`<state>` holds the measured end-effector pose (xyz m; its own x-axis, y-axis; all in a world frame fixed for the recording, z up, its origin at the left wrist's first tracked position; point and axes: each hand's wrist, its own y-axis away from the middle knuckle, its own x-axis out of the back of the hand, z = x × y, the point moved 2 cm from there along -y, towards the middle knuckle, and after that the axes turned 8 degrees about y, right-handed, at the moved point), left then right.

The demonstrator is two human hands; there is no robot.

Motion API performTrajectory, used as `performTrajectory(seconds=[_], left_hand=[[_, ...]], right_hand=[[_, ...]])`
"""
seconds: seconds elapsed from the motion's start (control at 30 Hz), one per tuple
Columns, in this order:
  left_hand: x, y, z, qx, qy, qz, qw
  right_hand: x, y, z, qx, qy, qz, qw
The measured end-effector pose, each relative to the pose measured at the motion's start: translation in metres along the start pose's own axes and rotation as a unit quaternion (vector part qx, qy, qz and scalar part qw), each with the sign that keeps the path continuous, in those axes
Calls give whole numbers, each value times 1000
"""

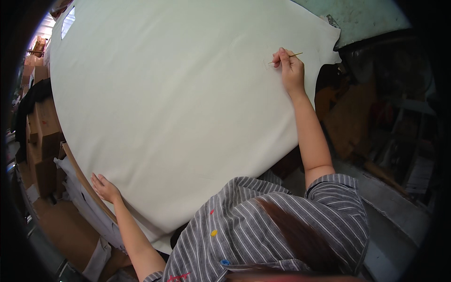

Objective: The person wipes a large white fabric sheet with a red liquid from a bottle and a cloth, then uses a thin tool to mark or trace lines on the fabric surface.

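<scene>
A large off-white sheet [178, 103], smooth with soft creases and an irregular outline like a leather hide, spreads across most of the view. Toward its far right part, my right hand [289, 68] pinches a slim gold-coloured pen [296, 55]. The pen's tip points left, at or just above the sheet, and a few faint thin marks show beside it. My left hand [106, 189] lies open at the sheet's near left edge, fingers stretched out and resting on it.
Cardboard boxes [47, 127] are stacked along the left, with a black cloth [35, 101] over some. Pale sheets [84, 197] hang below the table's wooden edge [84, 181]. A greenish surface [371, 21] lies at the far right, above dark clutter.
</scene>
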<state>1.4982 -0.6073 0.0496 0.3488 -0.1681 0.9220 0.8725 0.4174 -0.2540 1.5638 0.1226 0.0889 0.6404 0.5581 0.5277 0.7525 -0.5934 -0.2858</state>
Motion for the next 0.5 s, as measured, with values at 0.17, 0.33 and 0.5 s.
performTrajectory(seconds=[0.17,0.33,0.5], left_hand=[[0,-2,-6,-2,5,4,1000],[-2,-2,-9,-4,0,6,1000],[-1,-1,-9,2,-6,1,1000]], right_hand=[[-2,-26,-3,8,40,7,999],[-11,-57,8,34,68,10,997],[-41,-76,-3,50,82,-4,995]])
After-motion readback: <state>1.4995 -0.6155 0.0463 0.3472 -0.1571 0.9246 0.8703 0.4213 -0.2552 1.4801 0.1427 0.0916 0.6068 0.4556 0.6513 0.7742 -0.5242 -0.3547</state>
